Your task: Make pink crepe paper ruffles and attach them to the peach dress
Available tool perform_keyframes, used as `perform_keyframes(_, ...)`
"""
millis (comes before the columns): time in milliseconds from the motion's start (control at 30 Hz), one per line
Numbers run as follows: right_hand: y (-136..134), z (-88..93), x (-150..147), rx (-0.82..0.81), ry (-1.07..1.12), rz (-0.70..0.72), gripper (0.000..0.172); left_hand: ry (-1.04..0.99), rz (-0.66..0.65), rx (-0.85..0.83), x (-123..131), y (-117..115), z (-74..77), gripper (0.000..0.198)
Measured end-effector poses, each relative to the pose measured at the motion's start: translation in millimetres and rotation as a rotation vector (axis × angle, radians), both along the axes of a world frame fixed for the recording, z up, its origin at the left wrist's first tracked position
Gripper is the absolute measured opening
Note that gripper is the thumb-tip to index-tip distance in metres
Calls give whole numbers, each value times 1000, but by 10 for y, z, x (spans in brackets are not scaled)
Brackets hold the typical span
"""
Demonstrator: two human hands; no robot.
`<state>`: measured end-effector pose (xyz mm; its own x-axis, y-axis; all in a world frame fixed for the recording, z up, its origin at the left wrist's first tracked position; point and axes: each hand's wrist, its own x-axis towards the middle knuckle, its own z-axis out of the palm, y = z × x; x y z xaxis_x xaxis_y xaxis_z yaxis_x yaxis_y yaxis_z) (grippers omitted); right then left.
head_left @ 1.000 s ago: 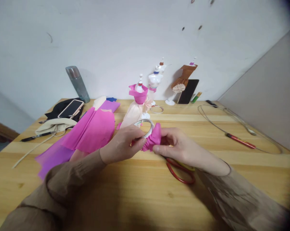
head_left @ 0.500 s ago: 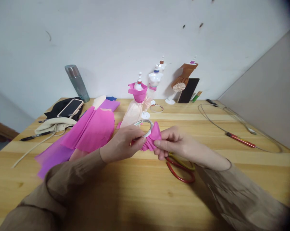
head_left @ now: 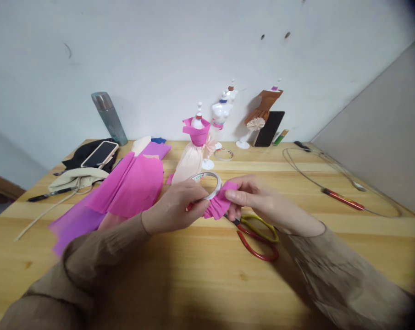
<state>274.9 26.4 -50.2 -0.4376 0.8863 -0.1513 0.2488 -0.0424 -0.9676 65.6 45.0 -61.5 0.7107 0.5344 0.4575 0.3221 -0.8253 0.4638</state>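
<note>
A: What did the left hand [head_left: 174, 206] have hold of?

B: A tape roll [head_left: 218, 185]. Thumb and fingers were closed over its near edge, and the ring stood tilted with its hole in view.

A: And the right hand [head_left: 257, 197]?

B: It was pinching the right side of a ruffled pink strip [head_left: 217, 209], thumb pressed on the paper with fingers behind. Those fingers were slightly blurred.

A: Where was the strip, exactly?

B: Between the two hands, above the wooden table [head_left: 331, 261], with the roll touching it at eleven o'clock. Its left end met the left thumb; whether that thumb also pressed it, I couldn't tell.

A: What lay around it?

B: Taking the strip as the clock's centre, scissors [head_left: 255, 234] with red and yellow handles lay at four, their blades partly hidden by the right hand. At eleven stood a miniature dress form [head_left: 197, 136] in a pink bodice and pale peach skirt.

A: Anything farther out?

B: A brown-dressed form [head_left: 265, 107] at one, a red pen-like tool [head_left: 343, 199] on a cord at three, a grey bottle [head_left: 109, 118] at ten, and pink paper sheets [head_left: 135, 188] between nine and ten.
</note>
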Motion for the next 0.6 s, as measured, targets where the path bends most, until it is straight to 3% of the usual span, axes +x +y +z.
perform_keyframes(133, -26, -2, -38, 72, -43, -122, 39, 12, -4, 33, 3, -4, 0, 33)
perform_keyframes(367, -103, 32, -83, 181, -51, -100, 36, 16, 5, 28, 3, -3, -20, 31)
perform_keyframes(600, -63, -25, -53, 73, -14, -85, 37, 10, -1, 30, -7, 2, -4, 29)
